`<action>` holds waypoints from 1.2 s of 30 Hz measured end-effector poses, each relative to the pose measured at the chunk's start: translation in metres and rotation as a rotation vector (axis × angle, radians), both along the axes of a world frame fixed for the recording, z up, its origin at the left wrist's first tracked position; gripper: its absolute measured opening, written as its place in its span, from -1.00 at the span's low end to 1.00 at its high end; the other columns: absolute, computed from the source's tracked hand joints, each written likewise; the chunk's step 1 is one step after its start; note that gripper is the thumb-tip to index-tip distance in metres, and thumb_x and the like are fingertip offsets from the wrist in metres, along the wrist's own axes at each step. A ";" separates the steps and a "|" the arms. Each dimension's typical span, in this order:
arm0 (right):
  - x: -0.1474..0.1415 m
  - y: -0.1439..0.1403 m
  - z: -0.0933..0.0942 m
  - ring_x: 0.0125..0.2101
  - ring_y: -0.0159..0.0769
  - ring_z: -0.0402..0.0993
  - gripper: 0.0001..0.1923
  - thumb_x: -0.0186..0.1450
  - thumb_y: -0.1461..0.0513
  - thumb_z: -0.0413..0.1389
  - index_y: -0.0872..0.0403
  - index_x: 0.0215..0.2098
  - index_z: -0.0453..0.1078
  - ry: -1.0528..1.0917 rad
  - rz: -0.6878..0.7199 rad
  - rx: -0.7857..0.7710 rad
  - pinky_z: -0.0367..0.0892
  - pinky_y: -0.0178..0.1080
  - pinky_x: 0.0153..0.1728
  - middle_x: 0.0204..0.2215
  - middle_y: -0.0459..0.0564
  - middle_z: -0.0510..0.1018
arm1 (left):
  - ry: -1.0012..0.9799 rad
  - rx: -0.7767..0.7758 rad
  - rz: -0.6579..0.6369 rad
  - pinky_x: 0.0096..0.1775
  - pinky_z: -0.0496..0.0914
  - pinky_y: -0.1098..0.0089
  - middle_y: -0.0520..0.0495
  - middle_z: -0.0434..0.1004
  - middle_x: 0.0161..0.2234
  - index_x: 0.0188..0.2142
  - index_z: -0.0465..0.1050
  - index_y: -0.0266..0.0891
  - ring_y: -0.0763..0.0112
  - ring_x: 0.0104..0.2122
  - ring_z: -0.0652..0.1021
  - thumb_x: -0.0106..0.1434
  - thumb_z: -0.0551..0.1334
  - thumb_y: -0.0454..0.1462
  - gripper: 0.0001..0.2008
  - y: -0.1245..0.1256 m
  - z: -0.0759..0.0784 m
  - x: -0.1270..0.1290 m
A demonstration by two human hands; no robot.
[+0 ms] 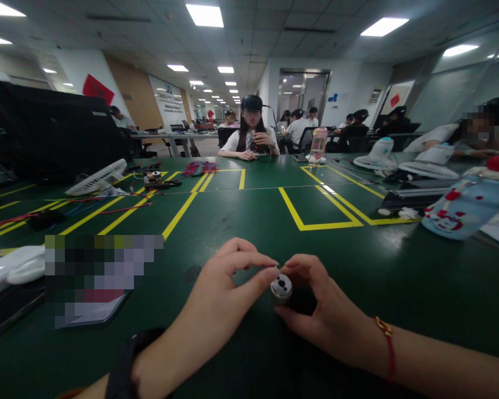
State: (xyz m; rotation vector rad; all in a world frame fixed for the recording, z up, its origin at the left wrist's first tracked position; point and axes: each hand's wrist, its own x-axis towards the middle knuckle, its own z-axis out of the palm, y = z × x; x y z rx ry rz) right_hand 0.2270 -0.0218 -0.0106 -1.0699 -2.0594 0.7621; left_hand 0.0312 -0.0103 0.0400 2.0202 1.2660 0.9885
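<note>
A small silvery metal cylinder (281, 286), with dark holes in its round end face, stands upright low over the green table in front of me. My right hand (322, 302) curls around it from the right, thumb in front and fingers behind. At its upper left rim, the thumb and index finger of my left hand (233, 280) come together in a pinch. Whatever sits between those fingertips is too small to make out.
A phone (103, 310), partly blurred out, and a white device (14, 269) lie at left. Wires (199, 168) and fans (97, 178) are farther off. A blue bottle (468, 202) stands at right. A person (249, 138) sits opposite.
</note>
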 end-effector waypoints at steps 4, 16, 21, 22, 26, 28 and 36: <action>0.005 -0.002 0.006 -0.25 -0.41 0.41 -0.54 0.14 0.28 0.11 0.01 -0.03 0.06 -0.055 -0.035 0.007 0.38 -0.29 -0.23 -0.21 -0.05 0.41 | 0.139 -0.025 -0.004 -0.17 0.33 0.27 0.00 0.45 -0.29 -0.28 0.62 0.02 0.25 -0.22 0.46 0.18 0.29 -0.18 -0.87 0.002 -0.014 -0.012; 0.038 0.006 0.009 -0.18 -0.40 0.42 -0.58 0.18 0.23 0.11 -0.02 -0.01 0.14 -0.083 -0.193 0.220 0.40 -0.30 -0.15 -0.15 -0.05 0.42 | 0.302 -0.032 -0.053 -0.10 0.31 0.17 -0.03 0.43 -0.15 -0.09 0.53 0.14 0.15 -0.13 0.42 0.20 0.27 -0.16 -0.73 0.000 -0.037 -0.022; 0.137 0.019 0.008 -0.19 -0.23 0.45 -0.54 0.14 0.04 0.15 -0.03 -0.03 0.23 -0.252 -0.622 0.293 0.43 -0.18 -0.22 -0.10 0.03 0.41 | 0.176 -0.206 0.055 -0.27 0.38 0.34 -0.01 0.44 -0.17 -0.08 0.50 0.02 0.27 -0.25 0.49 0.29 0.12 -0.07 -0.72 -0.006 -0.030 -0.067; 0.157 0.018 0.009 -0.20 -0.20 0.46 -0.54 0.13 0.01 0.15 -0.04 -0.04 0.23 -0.310 -0.711 0.265 0.43 -0.17 -0.23 -0.10 0.05 0.42 | 0.159 -0.212 0.085 -0.26 0.38 0.34 -0.01 0.45 -0.17 -0.10 0.50 0.00 0.25 -0.22 0.49 0.30 0.11 -0.07 -0.72 -0.007 -0.031 -0.075; 0.212 0.011 0.015 -0.22 -0.16 0.47 -0.52 0.16 -0.06 0.09 -0.05 -0.04 0.20 -0.460 -0.912 0.053 0.40 -0.21 -0.29 -0.12 0.12 0.42 | 0.104 -0.231 0.150 -0.19 0.36 0.37 0.02 0.49 -0.20 -0.16 0.50 -0.04 0.27 -0.20 0.50 0.29 0.12 -0.06 -0.75 -0.008 -0.033 -0.087; 0.217 0.010 0.016 -0.16 -0.12 0.44 -0.46 0.18 -0.09 0.04 -0.01 0.03 0.15 -0.525 -0.907 0.054 0.38 -0.19 -0.24 -0.08 0.17 0.39 | 0.097 -0.226 0.166 -0.20 0.35 0.37 0.02 0.51 -0.23 -0.20 0.51 -0.06 0.27 -0.23 0.50 0.28 0.13 -0.05 -0.74 -0.008 -0.033 -0.084; 0.092 0.003 0.007 0.14 -0.07 0.10 -0.42 0.17 -0.04 0.08 -0.10 0.13 0.19 -0.628 -0.389 0.492 0.07 0.03 0.08 0.16 0.02 0.18 | 0.118 -0.210 0.170 -0.23 0.33 0.36 0.02 0.49 -0.31 -0.24 0.50 -0.11 0.29 -0.31 0.49 0.31 0.07 -0.03 -0.69 -0.008 -0.034 -0.079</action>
